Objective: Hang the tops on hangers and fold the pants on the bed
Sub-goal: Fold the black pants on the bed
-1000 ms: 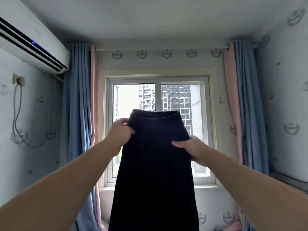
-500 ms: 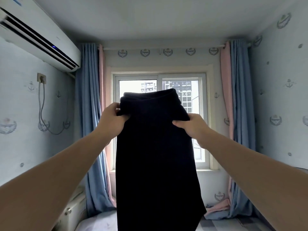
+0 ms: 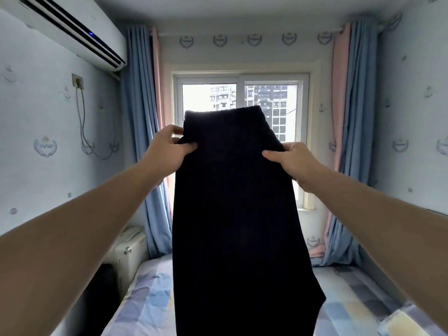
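Note:
A pair of black pants [image 3: 237, 214] hangs upright in front of me, waistband at the top, legs dropping out of the bottom of the frame. My left hand [image 3: 167, 149] grips the left side just below the waistband. At the same height, my right hand [image 3: 291, 161] pinches the right side, thumb on the front. Below lies the bed [image 3: 358, 301] with a checked blue, grey and cream sheet. No hangers or tops are in view.
A window [image 3: 240, 98] with blue and pink curtains [image 3: 143, 146] fills the far wall. An air conditioner [image 3: 70, 30] hangs at the upper left. A white suitcase [image 3: 128, 251] stands by the bed's left side, next to a dark object [image 3: 101, 289].
The view has tilted downward, so the bed and suitcase have come into sight. Both hands keep their hold on the pants, which now hang lower in the frame.

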{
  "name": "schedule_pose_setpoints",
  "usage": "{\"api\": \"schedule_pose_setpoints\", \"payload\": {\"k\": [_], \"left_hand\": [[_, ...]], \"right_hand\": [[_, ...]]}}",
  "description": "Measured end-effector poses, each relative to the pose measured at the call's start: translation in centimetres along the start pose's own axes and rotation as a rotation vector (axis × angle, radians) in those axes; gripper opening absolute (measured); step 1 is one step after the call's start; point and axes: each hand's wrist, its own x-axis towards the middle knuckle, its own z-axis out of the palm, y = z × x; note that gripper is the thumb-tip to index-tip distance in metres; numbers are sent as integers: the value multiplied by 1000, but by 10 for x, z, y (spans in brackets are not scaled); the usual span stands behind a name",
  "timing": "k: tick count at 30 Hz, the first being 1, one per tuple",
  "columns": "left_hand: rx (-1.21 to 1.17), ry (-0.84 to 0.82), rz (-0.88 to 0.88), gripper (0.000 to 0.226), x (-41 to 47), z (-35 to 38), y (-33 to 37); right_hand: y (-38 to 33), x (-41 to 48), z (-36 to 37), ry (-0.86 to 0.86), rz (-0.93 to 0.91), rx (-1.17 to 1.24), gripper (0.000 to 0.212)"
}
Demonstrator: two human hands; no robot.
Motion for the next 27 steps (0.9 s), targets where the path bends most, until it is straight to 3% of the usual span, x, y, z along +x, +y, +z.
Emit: {"api": "schedule_pose_setpoints", "payload": {"k": [7,13,19,27], "left_hand": [[39,24,-49,30,9,-31,-59],[25,18,-142,29,45,-60,-186],[-21,-18,-355,22,74,-67,-399],[2,-108,-870,15,1,-31,-751]], "right_hand": [[29,22,59,-27,43,-6,17],[108,75,148,-75,117,-39,14],[267,138,264,-158,350,-107,14],[584,129,424,-312,746,-374,4]]}}
